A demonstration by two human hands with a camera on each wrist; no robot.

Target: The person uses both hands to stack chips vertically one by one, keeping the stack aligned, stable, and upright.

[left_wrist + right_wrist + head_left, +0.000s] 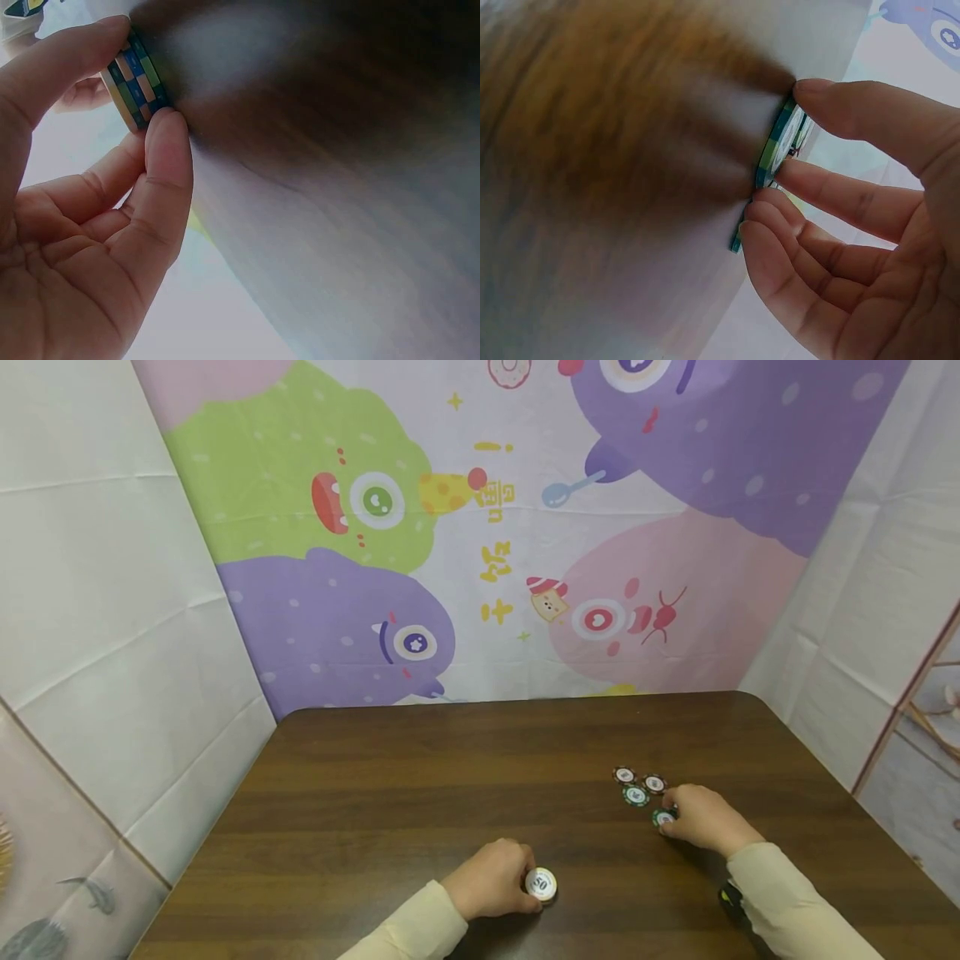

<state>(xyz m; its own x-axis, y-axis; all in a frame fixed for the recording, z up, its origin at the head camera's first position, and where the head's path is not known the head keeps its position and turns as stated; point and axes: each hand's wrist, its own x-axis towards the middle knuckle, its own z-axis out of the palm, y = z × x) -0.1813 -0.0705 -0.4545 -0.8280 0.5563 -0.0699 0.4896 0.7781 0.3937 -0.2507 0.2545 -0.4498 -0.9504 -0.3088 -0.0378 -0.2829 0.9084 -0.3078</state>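
Observation:
My left hand [495,878] pinches a short stack of poker chips [541,885] by its sides, near the front of the table. The top chip is white with a "50" and a yellowish edge; blue, green and pale edge blocks show on the chip stack [136,82] in the left wrist view. Farther right, my right hand [703,818] holds a green-edged poker chip [663,817] at the tabletop between thumb and fingers. In the right wrist view the thumb is on one edge of that green chip [775,146] and fingertips are at the other.
Just beyond my right hand lie a green chip [636,796] and two dark brownish-red chips, the left one [624,775] and the right one [655,784]. They rest on a brown wooden table [420,777]. A cartoon-printed cloth [495,660] hangs behind the table's far edge.

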